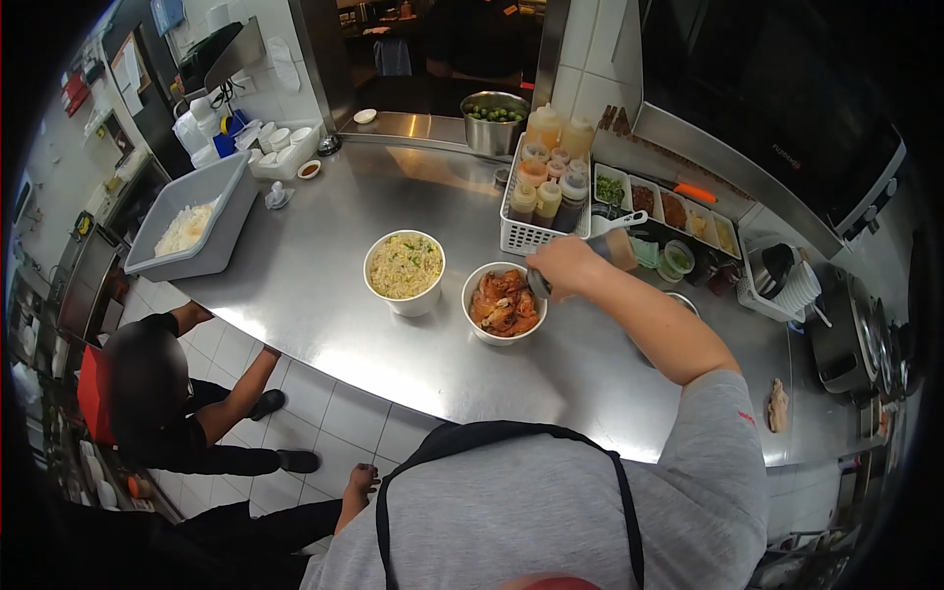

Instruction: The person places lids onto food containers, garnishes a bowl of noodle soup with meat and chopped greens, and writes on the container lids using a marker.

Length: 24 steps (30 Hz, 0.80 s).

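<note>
My right hand (565, 267) is wrapped round a clear bottle (621, 250) with brownish contents. The bottle is tilted, and its dark cap (538, 284) is at the right rim of a white bowl of glazed chicken pieces (504, 305). Left of that bowl stands a white tub of fried rice with green bits (404, 267). Low beside my body, away from the counter items, my left hand (365, 479) has its fingers curled, with nothing visible in them.
The steel counter (324, 295) holds a grey bin of white rice (221, 221), a basket of sauce bottles (536, 231), a topping tray (674, 208) and a pot of green vegetables (495, 123). A person in black (147, 393) is at its left side.
</note>
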Each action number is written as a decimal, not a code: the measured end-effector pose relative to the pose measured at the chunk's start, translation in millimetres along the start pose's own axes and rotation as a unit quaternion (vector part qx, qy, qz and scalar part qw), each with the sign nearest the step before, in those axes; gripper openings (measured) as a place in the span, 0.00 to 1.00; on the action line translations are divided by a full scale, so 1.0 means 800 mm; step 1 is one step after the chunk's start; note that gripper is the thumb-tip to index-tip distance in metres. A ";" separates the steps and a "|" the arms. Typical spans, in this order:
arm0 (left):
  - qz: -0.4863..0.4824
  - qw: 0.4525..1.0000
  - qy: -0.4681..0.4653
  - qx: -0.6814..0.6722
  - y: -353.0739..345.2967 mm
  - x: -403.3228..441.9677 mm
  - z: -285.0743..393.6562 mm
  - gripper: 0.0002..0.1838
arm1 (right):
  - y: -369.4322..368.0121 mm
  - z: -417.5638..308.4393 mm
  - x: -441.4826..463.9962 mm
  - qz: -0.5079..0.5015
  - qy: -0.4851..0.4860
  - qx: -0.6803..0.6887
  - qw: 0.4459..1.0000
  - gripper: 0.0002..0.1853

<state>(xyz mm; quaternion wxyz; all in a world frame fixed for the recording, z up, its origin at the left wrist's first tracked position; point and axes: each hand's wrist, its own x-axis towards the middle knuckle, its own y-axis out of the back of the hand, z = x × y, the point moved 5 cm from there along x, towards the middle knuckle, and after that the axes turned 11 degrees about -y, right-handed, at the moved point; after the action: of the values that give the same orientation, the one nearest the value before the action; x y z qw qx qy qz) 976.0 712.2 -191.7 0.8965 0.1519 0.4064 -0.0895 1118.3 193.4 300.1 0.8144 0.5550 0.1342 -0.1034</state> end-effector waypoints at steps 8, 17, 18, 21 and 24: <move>0.016 1.000 -0.001 0.008 -0.011 0.003 0.001 0.10 | 0.003 0.002 -0.004 -0.022 0.024 0.003 0.999 0.33; -0.040 0.998 -0.029 -0.030 -0.005 -0.029 0.049 0.11 | -0.021 0.055 -0.032 -0.011 0.086 0.521 0.849 0.35; -0.037 0.999 -0.023 -0.029 -0.003 -0.031 0.050 0.11 | -0.015 0.064 -0.035 0.039 0.095 0.601 0.793 0.34; -0.052 0.997 -0.053 0.006 0.002 -0.034 0.058 0.11 | 0.007 0.098 -0.026 0.200 0.056 0.626 0.751 0.35; -0.056 0.997 -0.048 -0.016 0.002 -0.032 0.058 0.12 | 0.025 0.123 -0.015 0.377 0.022 0.633 0.676 0.36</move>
<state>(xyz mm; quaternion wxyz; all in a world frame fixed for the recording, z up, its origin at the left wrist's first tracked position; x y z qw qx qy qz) 992.4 699.1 -143.5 0.9110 0.1097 0.3718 -0.1405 1123.7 109.3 355.3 0.2350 0.9434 -0.1663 0.1647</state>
